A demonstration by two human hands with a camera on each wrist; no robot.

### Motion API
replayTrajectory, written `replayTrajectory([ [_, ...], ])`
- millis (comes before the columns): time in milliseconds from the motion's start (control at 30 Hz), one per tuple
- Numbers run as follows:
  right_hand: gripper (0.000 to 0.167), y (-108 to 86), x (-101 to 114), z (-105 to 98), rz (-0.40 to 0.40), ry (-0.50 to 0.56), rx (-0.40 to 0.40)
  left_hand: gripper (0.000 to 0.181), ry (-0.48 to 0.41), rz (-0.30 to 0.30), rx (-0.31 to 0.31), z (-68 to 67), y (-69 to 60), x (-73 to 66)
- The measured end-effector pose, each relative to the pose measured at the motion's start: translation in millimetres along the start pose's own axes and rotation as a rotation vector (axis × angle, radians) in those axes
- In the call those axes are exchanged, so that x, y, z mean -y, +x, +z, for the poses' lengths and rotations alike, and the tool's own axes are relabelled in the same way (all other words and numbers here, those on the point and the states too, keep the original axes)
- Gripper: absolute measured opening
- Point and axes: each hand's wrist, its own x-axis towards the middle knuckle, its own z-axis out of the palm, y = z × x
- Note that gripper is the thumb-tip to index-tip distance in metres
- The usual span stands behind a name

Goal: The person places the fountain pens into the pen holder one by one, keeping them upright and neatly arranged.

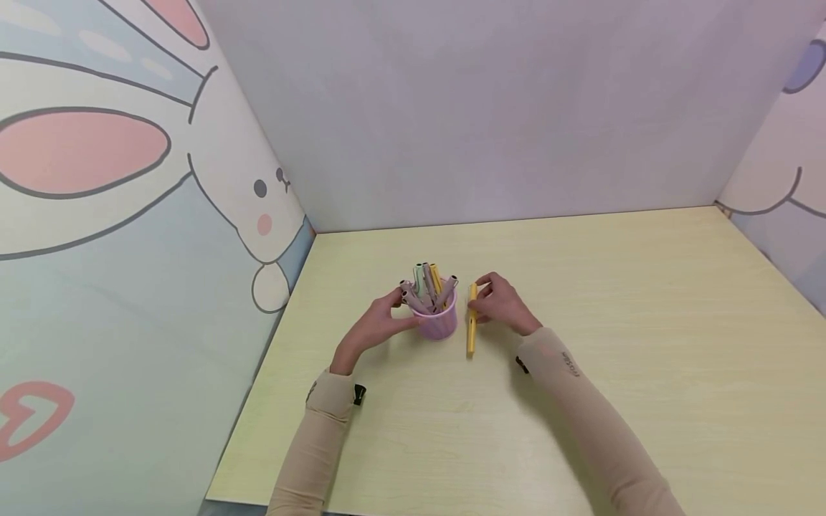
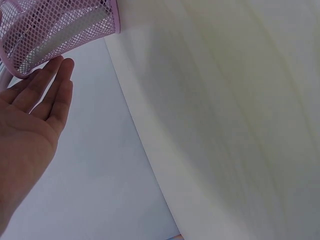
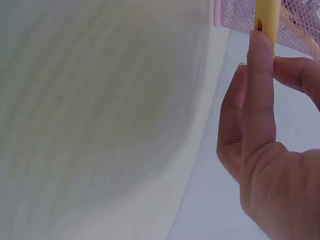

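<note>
A pink mesh pen cup [image 1: 439,327] stands on the table with several pens [image 1: 426,287] in it: mauve-grey, pale green and yellow. My left hand [image 1: 377,326] holds the cup from its left side, thumb along the front and fingers at the left near the rim. In the left wrist view the fingers [image 2: 55,92] lie fairly straight against the mesh; the thumb is out of sight. Just right of the cup, my right hand [image 1: 506,304] pinches a yellow pen [image 1: 472,333] between thumb and fingers. The pen looks roughly level, its near end pointing toward me.
The pale wooden table [image 1: 645,322] reaches well to the right of the hands. A plain light wall [image 1: 490,115] rises behind it, and a rabbit-printed panel [image 1: 129,301] borders its left side. Another printed panel [image 1: 774,186] stands at the right.
</note>
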Motion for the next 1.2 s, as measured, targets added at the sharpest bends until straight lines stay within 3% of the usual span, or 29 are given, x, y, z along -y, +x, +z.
replayTrajectory([
  [267,0.055,-6.1,8.2,-10.1,-0.114,0.119,-0.031,0.074,0.004,-0.005,-0.007,-0.1,0.0,2.0],
  [767,0.053,-14.5,27.6,-21.4,-0.308,0.236,-0.074,0.075,0.006,0.000,0.004,-0.4,0.6,3.3],
  [1200,0.055,-18.9,40.6,-19.6,-0.516,0.263,-0.099,0.076,0.004,0.017,0.001,-0.3,1.5,4.4],
])
